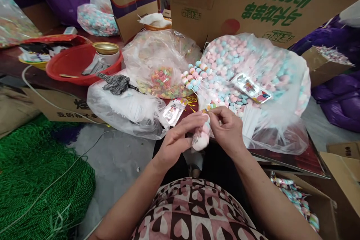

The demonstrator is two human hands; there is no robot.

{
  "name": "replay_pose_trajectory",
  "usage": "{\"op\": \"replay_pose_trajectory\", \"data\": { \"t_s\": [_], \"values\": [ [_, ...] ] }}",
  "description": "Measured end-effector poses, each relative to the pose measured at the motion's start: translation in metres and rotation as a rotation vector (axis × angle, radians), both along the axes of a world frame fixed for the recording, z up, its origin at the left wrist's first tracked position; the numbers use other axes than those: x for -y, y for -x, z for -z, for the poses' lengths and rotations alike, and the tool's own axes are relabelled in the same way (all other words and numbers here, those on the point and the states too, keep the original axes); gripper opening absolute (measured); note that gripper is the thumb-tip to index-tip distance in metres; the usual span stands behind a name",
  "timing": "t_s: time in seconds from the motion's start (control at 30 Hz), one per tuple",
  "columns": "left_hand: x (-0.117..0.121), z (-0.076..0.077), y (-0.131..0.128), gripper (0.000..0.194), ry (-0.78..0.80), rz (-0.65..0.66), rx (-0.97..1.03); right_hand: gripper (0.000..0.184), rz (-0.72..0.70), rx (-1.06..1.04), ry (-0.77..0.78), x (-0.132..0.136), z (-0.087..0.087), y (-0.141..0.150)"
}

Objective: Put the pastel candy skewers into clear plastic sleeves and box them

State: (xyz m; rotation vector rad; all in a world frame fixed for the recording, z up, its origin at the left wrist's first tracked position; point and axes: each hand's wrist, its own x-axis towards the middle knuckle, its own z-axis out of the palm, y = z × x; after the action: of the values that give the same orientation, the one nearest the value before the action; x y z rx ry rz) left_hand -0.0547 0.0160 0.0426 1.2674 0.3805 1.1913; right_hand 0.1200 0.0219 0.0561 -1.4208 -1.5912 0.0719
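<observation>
Above my lap, my left hand is closed around a small bag of pink and white marshmallows. My right hand pinches the bag's upper end, where a bit of yellow and purple shows between the fingertips. Just beyond my hands, several skewers of pink, blue and white marshmallows lie against a large clear bag of loose marshmallows. A printed wrapper lies left of my hands, beside some gold ties. Another stack of printed wrappers rests on the large bag.
White sticks fill a clear bag at left, with a grey cloth on it. Behind are a bag of gummy candy, a red basin and a large carton. An open box of wrapped sweets stands lower right; green netting lies lower left.
</observation>
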Motion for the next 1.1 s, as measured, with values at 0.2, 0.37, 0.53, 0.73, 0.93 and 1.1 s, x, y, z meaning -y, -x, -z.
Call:
{"op": "replay_pose_trajectory", "data": {
  "t_s": [0.2, 0.37, 0.53, 0.73, 0.93, 1.1],
  "values": [
    [-0.003, 0.013, -0.001, 0.041, 0.175, -0.011, -0.296, 0.015, -0.064, 0.207, -0.239, 0.008, -0.01, 0.013],
    [-0.019, 0.002, -0.003, 0.07, 0.565, 0.133, 0.073, 0.014, -0.209, 0.121, -0.075, 0.024, -0.007, 0.016],
    [-0.011, 0.005, 0.001, 0.063, 0.469, 0.097, -0.235, 0.015, -0.176, -0.02, 0.126, 0.022, -0.004, 0.007],
    [-0.006, 0.015, -0.009, 0.057, 0.548, 0.074, -0.208, 0.018, -0.287, -0.049, 0.138, 0.031, -0.004, 0.016],
    [0.001, -0.004, 0.0, 0.025, 0.298, -0.034, -0.382, 0.019, -0.416, -0.601, 0.427, 0.048, 0.017, 0.004],
    [0.012, 0.002, -0.023, 0.023, -0.147, 0.19, -0.772, 0.027, -0.523, -1.059, 0.514, 0.072, 0.045, -0.026]
  ]
}}
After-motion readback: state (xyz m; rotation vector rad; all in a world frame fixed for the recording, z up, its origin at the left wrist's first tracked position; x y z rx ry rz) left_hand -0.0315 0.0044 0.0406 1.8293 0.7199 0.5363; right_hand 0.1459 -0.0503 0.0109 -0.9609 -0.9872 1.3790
